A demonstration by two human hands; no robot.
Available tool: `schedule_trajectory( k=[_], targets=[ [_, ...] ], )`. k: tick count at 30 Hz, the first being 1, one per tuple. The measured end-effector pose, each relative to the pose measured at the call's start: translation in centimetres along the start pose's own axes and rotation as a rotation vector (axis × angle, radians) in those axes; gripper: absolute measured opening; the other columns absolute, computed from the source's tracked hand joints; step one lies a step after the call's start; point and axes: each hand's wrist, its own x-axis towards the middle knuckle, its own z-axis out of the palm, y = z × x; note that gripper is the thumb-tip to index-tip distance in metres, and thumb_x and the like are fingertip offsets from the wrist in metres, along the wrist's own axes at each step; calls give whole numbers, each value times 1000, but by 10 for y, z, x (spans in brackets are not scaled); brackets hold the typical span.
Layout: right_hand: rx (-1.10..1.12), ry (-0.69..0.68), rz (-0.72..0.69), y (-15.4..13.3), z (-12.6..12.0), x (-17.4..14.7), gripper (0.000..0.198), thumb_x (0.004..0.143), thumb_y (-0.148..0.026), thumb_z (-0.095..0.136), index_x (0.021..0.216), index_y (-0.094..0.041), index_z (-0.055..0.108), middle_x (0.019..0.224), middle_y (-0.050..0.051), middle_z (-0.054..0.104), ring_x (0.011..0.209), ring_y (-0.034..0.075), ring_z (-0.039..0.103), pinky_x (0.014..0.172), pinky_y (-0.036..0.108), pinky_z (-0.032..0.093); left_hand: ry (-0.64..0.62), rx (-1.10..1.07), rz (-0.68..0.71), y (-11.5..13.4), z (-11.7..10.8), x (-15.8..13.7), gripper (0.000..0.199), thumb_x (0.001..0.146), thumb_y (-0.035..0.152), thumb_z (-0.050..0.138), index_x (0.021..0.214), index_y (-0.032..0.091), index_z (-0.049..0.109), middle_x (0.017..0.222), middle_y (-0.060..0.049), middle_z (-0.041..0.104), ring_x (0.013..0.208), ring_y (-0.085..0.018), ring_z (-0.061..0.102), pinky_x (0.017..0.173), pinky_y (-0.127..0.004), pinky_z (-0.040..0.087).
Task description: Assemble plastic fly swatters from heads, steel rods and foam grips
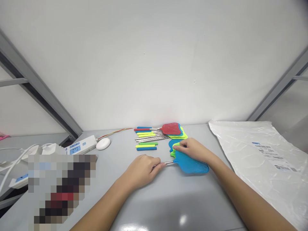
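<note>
My left hand (145, 170) is closed around the thin metal rod of a blue fly swatter (193, 164), whose mesh head points right. Just beyond that head, my right hand (192, 149) has its fingers pinched at the edge of a green fly swatter head (176, 146). Part of the green head is hidden under the fingers and the blue mesh. Another blue swatter head (173, 143) lies flat behind them. Three loose handle grips lie left of the heads: a green grip (152, 143), a yellow grip (145, 146) and a blue grip (146, 149).
At the back, assembled swatters are stacked under a red swatter head (171, 129), beside several bare metal rods (151, 138). A white plastic mailer bag (255, 154) covers the right side. To the left are a power strip (83, 145), a white oval device (103, 143) and a blurred-out patch.
</note>
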Motion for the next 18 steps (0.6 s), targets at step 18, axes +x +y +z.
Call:
schedule_trajectory(
  k=[18],
  targets=[
    [-43, 24, 28, 3, 1, 1, 55, 81, -69, 42, 56, -20, 37, 53, -5, 35, 52, 10, 30, 49, 27, 19, 16, 32, 24, -2, 1, 1, 46, 97, 45, 26, 75, 21, 58, 65, -1, 61, 60, -15, 55, 61, -28, 32]
  ],
)
